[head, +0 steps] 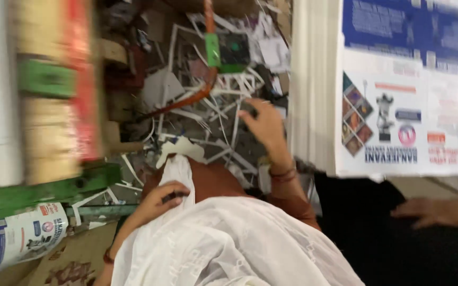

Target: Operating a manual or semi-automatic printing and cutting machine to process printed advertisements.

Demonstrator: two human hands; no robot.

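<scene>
At about six o'clock in the view, the left hand [160,200] has its fingers closed on a fold of white cloth [229,246], pinching the narrow end that runs up toward eleven o'clock. Up at one o'clock from it, the right hand [263,127] is spread with fingers open, resting on a heap of white paper strips [213,106] and offcuts on the floor. An orange hose [208,63] curves across the heap at twelve o'clock. At three o'clock a stack of printed sheets [409,95] lies flat, its white edge just beside the right wrist. Another person's hand [436,212] rests on dark fabric at four o'clock. A green machine frame [49,188] stands at nine o'clock.
</scene>
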